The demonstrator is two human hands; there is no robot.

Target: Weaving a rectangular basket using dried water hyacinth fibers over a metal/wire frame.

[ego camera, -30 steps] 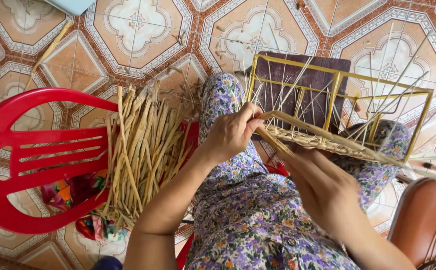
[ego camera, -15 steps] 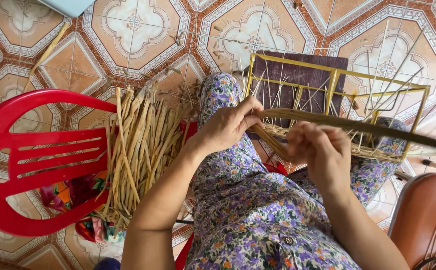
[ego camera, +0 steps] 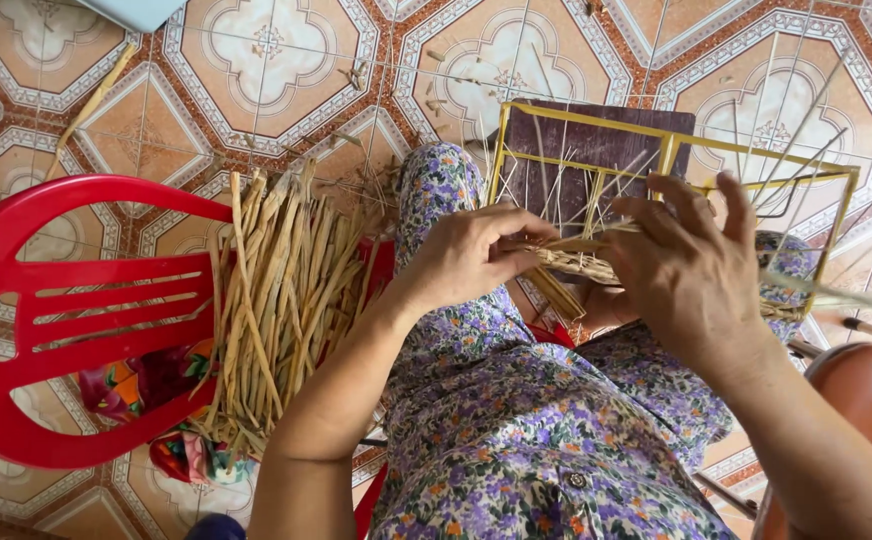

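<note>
A yellow wire frame (ego camera: 672,150) rests on my lap, with thin dry strands standing up through it and a woven straw edge (ego camera: 576,264) along its near side. My left hand (ego camera: 468,252) pinches that woven edge at its left end. Over the middle of the frame, my right hand (ego camera: 694,272) is raised with fingers curled around a long straw strand (ego camera: 846,295) that runs off to the right. I sit in a purple floral garment (ego camera: 516,420).
A bundle of dry straw stalks (ego camera: 281,300) lies across a red plastic chair (ego camera: 56,310) on my left. Colourful cloth (ego camera: 146,395) sits under the chair. The floor is patterned tile (ego camera: 256,60). A brown rounded object (ego camera: 861,400) stands at the right.
My right hand has lifted from the frame's lower edge up over its middle, drawing the long strand with it. The left hand stays at the woven edge.
</note>
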